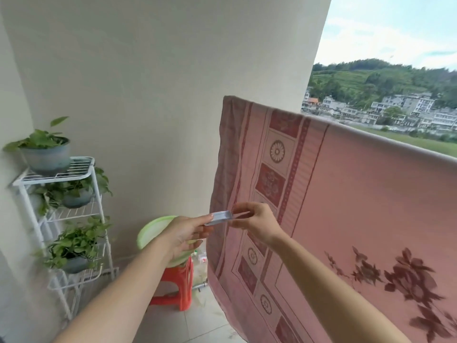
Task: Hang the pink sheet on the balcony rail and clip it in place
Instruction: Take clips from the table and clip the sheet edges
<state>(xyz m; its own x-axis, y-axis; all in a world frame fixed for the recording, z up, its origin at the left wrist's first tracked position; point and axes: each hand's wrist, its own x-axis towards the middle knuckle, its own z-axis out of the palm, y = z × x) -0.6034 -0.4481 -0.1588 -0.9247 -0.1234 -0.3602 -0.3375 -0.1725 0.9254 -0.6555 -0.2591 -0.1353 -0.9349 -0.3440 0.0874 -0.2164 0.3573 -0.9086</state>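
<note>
The pink sheet (346,194) with dark red flower and border patterns hangs draped over the balcony rail, which it hides, and falls down toward the floor. In front of the sheet's left border, both hands hold one grey clip (220,217) between them. My left hand (184,235) pinches the clip's left end with thumb and fingers. My right hand (256,220) pinches its right end. The clip is apart from the top edge of the sheet, well below it.
A green basin (153,231) rests on a red plastic stool (176,285) below my left hand. A white wire rack (61,219) with three potted plants stands in the left corner. A plain wall is behind; the floor is tiled.
</note>
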